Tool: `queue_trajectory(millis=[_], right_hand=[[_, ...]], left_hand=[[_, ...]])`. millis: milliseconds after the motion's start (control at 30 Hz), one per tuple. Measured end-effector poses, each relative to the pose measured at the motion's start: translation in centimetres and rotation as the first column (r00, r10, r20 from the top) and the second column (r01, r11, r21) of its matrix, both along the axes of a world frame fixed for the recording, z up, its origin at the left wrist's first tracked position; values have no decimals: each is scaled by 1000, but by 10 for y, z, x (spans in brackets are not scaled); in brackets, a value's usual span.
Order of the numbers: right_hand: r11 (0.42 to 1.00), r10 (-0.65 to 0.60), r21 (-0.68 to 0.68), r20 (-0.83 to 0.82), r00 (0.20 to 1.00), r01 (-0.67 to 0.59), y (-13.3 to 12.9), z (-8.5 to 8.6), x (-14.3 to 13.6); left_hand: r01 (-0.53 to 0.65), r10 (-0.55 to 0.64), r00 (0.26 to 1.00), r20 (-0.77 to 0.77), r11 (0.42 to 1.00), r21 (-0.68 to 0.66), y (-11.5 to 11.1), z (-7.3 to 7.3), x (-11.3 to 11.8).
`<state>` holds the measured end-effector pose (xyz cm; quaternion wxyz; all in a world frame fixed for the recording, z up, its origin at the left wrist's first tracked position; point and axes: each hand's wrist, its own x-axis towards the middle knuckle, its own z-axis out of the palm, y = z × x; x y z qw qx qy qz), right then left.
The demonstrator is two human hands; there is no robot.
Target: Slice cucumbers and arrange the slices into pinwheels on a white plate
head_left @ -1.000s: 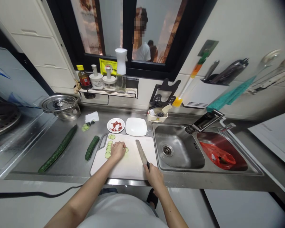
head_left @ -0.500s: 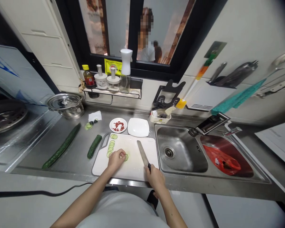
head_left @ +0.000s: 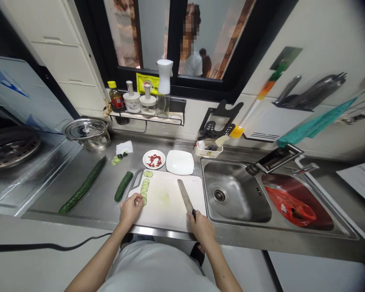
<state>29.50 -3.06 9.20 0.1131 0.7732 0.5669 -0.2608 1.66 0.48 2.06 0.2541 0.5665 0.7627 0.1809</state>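
My left hand (head_left: 131,209) is closed in a pinch at the left side of the white cutting board (head_left: 173,209), its fingertips at a cucumber slice (head_left: 144,201). That slice sits at the near end of a row of overlapping cucumber slices (head_left: 145,186). My right hand (head_left: 203,229) grips the black handle of a kitchen knife (head_left: 186,197), whose blade points away from me over the right part of the board. Left of the board lies a cut piece of cucumber (head_left: 123,186), and farther left a long whole cucumber (head_left: 83,185).
Behind the board stand a plate of chopped red bits (head_left: 154,165) and a white square dish (head_left: 180,162). A sink (head_left: 237,194) adjoins on the right, with a red bag (head_left: 291,207) in its second basin. A lidded pot (head_left: 94,140) stands back left.
My left hand has moved left from the board's middle to the row of slices. The slice that lay mid-board is now at the row's near end. My right hand keeps the knife nearly still.
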Motion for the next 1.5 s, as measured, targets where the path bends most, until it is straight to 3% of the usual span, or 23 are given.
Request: queue_trajectory(millis=[267,467,733,967,1200,1500], right_hand=[[1000,1,-8,-18,1000,-2,2,-1,2],[1000,12,10,-15,1000,-12,2,-2,1],[1000,6,14,-9,1000,-6,2,-3,1],[1000,6,29,-3,1000,-6,2,-5,0],[998,1,56,-25,1000,0,1,-11,3],[998,-3,63,-24,1000,5,1,-11,2]], left_hand=[[42,-36,986,-165,998,36,-1,1,-3],[-2,13,991,-135,996,84,7,-6,1],[-39,50,985,-166,997,69,67,7,19],[43,-50,956,-288,999,-30,107,12,22],[85,-85,941,-327,996,-15,113,8,21],[34,-34,981,-192,999,-3,117,11,22]])
